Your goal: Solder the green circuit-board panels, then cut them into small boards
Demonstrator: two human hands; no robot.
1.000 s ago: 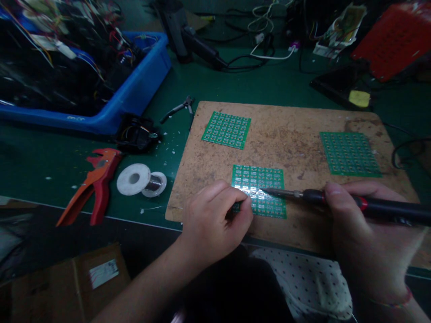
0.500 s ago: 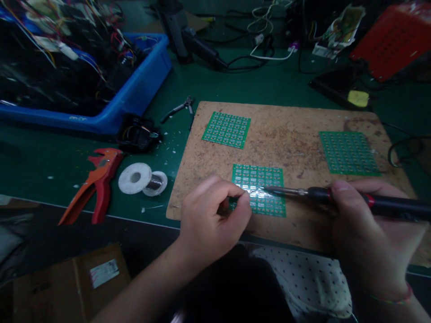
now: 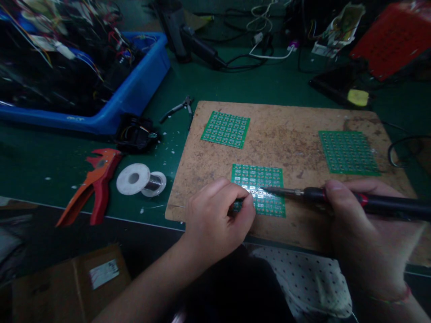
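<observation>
On the brown work mat [image 3: 283, 143], a green circuit board [image 3: 258, 177] lies between the two hands. The left hand [image 3: 218, 220] pinches a thin wire [image 3: 256, 191] between thumb and forefinger; the right hand [image 3: 370, 233] grips a soldering iron [image 3: 314, 195], its tip by the wire's end, whether touching I cannot tell. A spool [image 3: 134, 179] lies left.

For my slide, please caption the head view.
Right hand holds soldering iron, left hand solder wire, over nearest circuit board.
</observation>
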